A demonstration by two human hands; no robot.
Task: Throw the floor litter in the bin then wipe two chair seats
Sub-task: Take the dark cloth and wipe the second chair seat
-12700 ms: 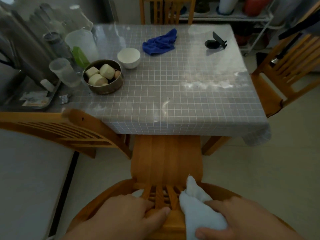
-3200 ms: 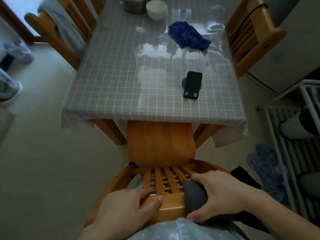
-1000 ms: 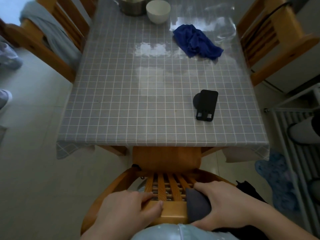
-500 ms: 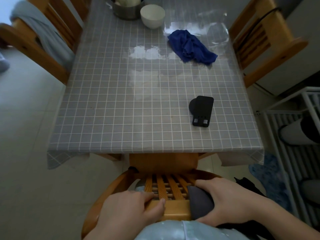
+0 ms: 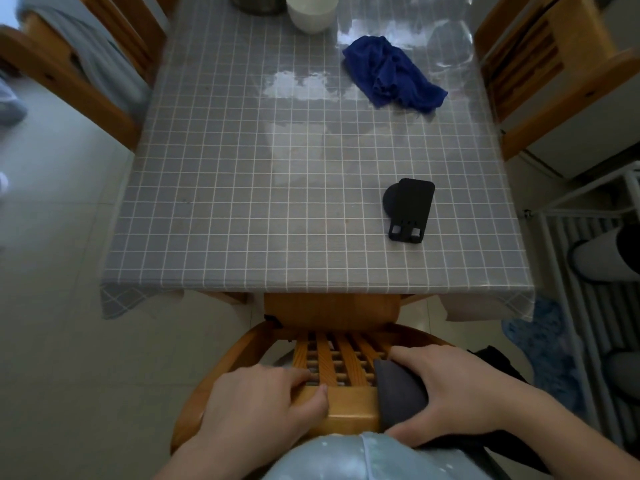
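Note:
A wooden chair (image 5: 349, 415) stands below me, its seat (image 5: 332, 310) almost wholly under the table. My left hand (image 5: 263, 403) grips the left part of the chair's top rail. My right hand (image 5: 460, 400) grips the right part of the rail, over a dark cloth (image 5: 398, 393) draped there. A blue cloth (image 5: 391, 74) lies crumpled on the far right of the table. No white wipe and no bin are in view.
The table (image 5: 242, 202) has a grey checked cover. On it are a black phone stand (image 5: 410, 209), a white bowl (image 5: 311, 10) and a metal pot (image 5: 258, 1). Wooden chairs stand at the left (image 5: 86, 74) and right (image 5: 554, 64). A white rack (image 5: 588, 271) is at right.
The chair's seat has slid further under the table since 3.2 s ago. My hands keep the same grip on the top rail. My view has shifted slightly.

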